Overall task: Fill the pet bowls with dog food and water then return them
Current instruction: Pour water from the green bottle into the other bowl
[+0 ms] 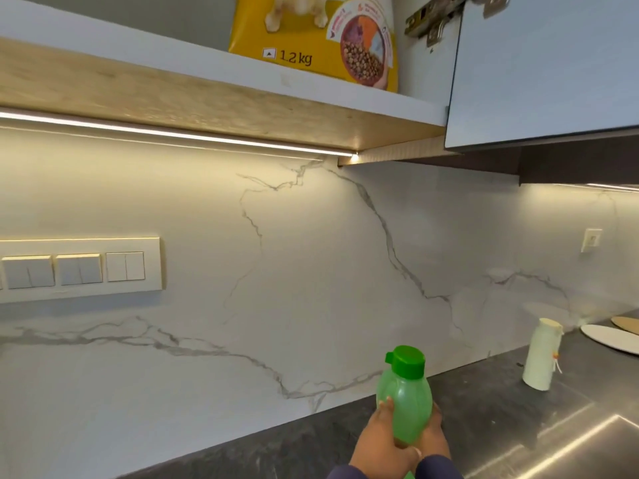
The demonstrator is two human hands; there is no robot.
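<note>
Both hands are holding the green bottle [406, 406] upright over the dark desk [311, 444]: the left hand [378, 440] is wrapping its lower body, the right hand [434, 435] is cupping the far side. The cap is on and pointing up. The dog food bag [321, 39] is sitting on the shelf [173, 55] above, up and to the left; no bowls are showing.

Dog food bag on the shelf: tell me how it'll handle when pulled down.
The dog food bag is marked 1.2 kg, so probably moderately heavy. It looks like soft printed packaging, likely to sag and shift when gripped. It stands at the shelf edge, so it may tip forward.
</note>
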